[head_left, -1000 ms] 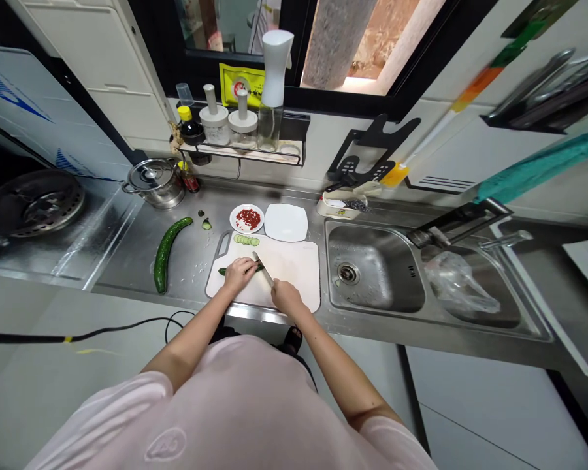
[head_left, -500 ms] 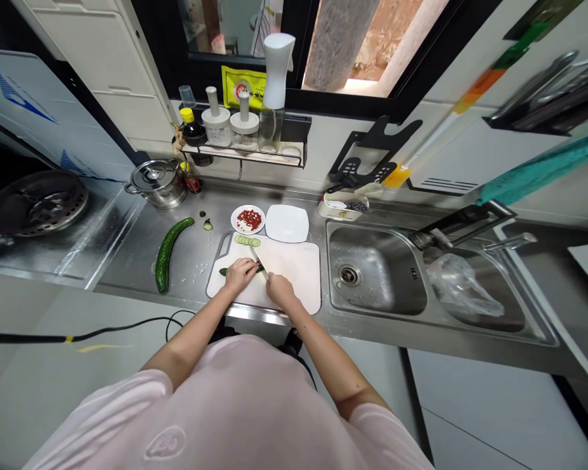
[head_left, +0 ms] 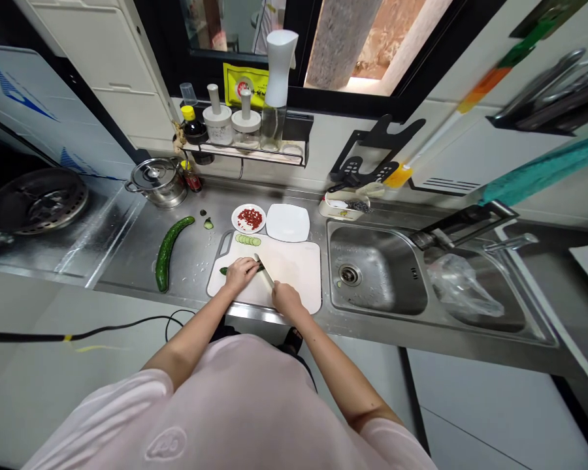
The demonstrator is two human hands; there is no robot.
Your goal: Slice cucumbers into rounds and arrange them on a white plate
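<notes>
On the white cutting board (head_left: 301,271), my left hand (head_left: 241,274) is closed over a cucumber piece (head_left: 223,270), whose dark green end sticks out to the left. My right hand (head_left: 287,299) grips a knife (head_left: 266,273), its blade slanting up and left across the cucumber's right end, close to my left fingertips. A row of pale cucumber slices (head_left: 247,240) lies along the board's upper left edge. To the left, a whole cucumber (head_left: 169,253) rests on the steel counter, with small cucumber trimmings (head_left: 208,224) near its tip.
Behind the board stand a white plate of chopped red bits (head_left: 249,219) and a square white plate (head_left: 288,222). A sink (head_left: 379,274) is at the right, holding a plastic bag (head_left: 463,284) in its second basin. A lidded pot (head_left: 157,181) and a wok (head_left: 34,202) stand left.
My right hand has drawn the knife a little to the right and toward my body. My left hand stays on the cucumber piece.
</notes>
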